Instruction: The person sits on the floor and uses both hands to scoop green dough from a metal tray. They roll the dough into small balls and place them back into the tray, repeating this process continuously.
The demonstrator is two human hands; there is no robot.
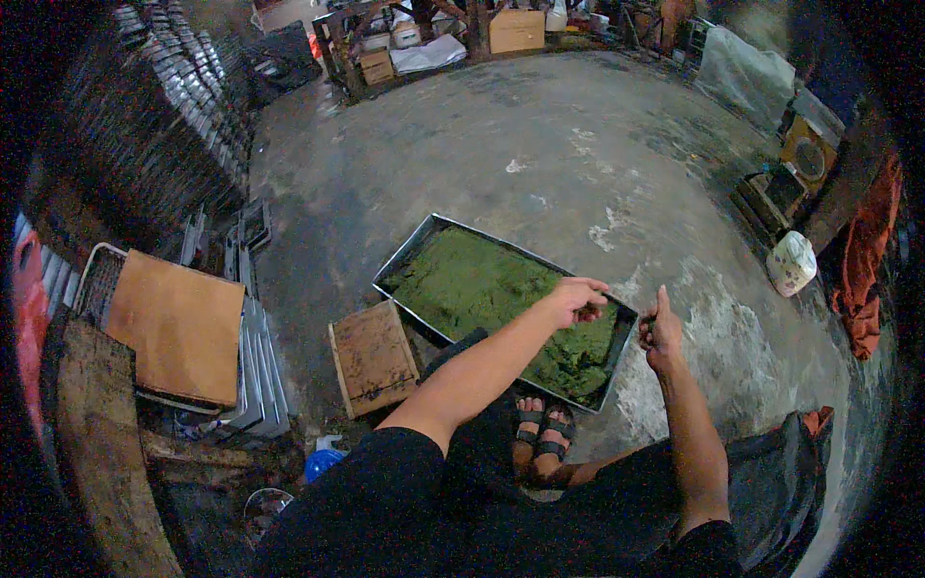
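Note:
A long rectangular metal tray [505, 246] lies on the floor before my feet, filled with a dark green, moist-looking mass [472, 275]. Its surface is fairly smooth at the far left and lumpy and broken up at the near right. Over the right end of the tray is my left hand [578, 301], its fingers curled; whatever they may hold is hidden. Just past the tray's right edge is my right hand [661, 332], one finger pointing up and the others bent inward. I cannot make out anything in it, nor whether it touches the rim.
A shallow wooden box [374, 358] sits against the tray's left side. Farther left, a tan board [176, 328] rests on a rack by stacked metal trays [265, 361]. A white patterned bag [792, 263] and orange cloth [869, 270] are at right. Cardboard boxes [517, 31] stand at the back.

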